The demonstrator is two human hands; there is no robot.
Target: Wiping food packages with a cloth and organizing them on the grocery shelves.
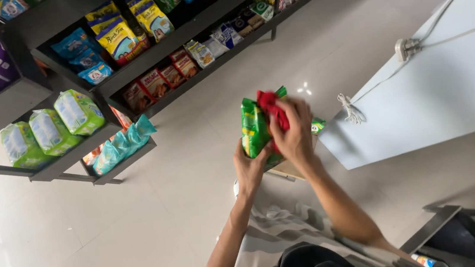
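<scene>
- Here, we hold a green pack (254,127) in mid-air above the floor (141,234), near the desk (446,86).
- Our left hand (250,168) cups its base; our right hand (294,133) closes a grip on a red cloth (270,107) against it.
- The pack's long axis stands near upright, top towards the shelves (179,36).
- With a loose grip underneath, we judge the pack could slip to the floor.

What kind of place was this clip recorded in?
Probably a small grocery shop: dark shelves stocked with rows of packaged goods, green wrapped packs on a lower shelf, and both hands holding a green packet over a tiled floor.
</scene>
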